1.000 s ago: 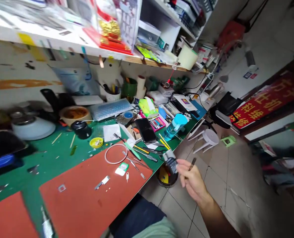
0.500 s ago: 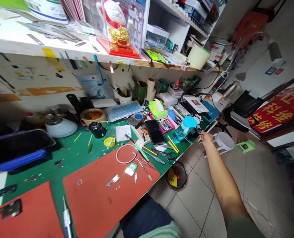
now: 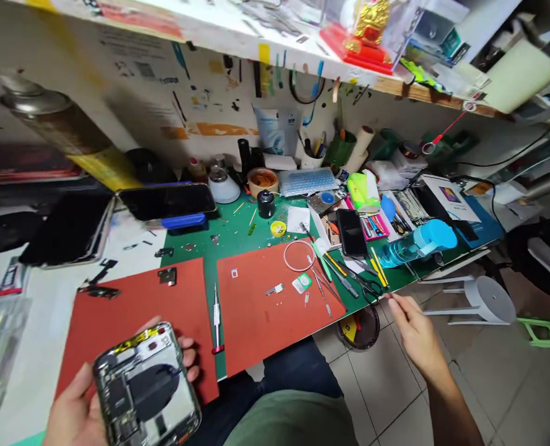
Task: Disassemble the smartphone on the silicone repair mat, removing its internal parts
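Low on the left, over the near part of the left red mat (image 3: 140, 303), an opened phone (image 3: 149, 384) rests in the left hand (image 3: 73, 406), its insides facing up. The thumb side grips one long edge and the fingertips curl round the other, so the phone is held between them, tilted.

At the bench's (image 3: 238, 232) front edge on the right, the right hand (image 3: 414, 328) reaches out with thumb and forefinger brought together at the tips — whether something small is pinched there, I cannot tell. Just beside those fingertips lie the black scissors (image 3: 372, 288), with two yellow sticks (image 3: 378, 267) close behind. Below, on the floor, stands a round bin (image 3: 375, 328).

Between the two mats lies a screwdriver (image 3: 217, 316), its red end toward the person. Across the right red mat (image 3: 256, 328) are a small metal part (image 3: 275, 289), a green and white piece (image 3: 301, 283) and a pale ring (image 3: 299, 241) near the far edge. A small dark part (image 3: 167, 276) sits at the back of the left red mat.

Farther back are a black jar (image 3: 266, 203), a yellow dish (image 3: 278, 229) and a dark phone (image 3: 350, 232) — a blue bottle (image 3: 417, 241) lies to its right, as seen here, tilted in view.
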`<state>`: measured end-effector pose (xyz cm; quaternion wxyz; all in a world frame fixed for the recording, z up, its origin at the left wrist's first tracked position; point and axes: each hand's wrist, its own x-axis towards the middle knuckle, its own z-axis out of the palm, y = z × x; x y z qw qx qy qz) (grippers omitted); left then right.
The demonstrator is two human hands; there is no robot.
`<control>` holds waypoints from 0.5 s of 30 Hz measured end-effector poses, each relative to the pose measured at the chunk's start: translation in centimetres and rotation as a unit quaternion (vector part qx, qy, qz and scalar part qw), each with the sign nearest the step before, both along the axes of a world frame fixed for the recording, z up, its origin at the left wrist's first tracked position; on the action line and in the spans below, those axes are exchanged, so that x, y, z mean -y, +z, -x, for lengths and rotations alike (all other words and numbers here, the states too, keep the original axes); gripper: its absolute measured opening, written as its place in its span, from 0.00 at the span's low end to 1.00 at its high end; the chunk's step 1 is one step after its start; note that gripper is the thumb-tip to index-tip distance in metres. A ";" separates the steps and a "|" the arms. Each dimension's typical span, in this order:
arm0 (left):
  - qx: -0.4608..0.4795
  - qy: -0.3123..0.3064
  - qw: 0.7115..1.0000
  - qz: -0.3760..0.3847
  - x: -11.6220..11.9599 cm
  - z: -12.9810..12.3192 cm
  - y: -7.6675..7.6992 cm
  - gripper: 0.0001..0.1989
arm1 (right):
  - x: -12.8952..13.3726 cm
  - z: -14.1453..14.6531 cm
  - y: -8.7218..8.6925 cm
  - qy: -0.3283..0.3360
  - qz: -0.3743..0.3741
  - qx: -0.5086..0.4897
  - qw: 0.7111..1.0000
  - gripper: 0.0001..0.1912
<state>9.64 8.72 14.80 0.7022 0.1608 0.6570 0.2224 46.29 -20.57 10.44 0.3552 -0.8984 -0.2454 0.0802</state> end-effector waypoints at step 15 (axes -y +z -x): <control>0.024 0.011 0.980 -0.200 1.9 -0.5 -0.3 0.30 | -8.3 -3.2 -1.1 -0.016 0.277 0.278 0.920 0.21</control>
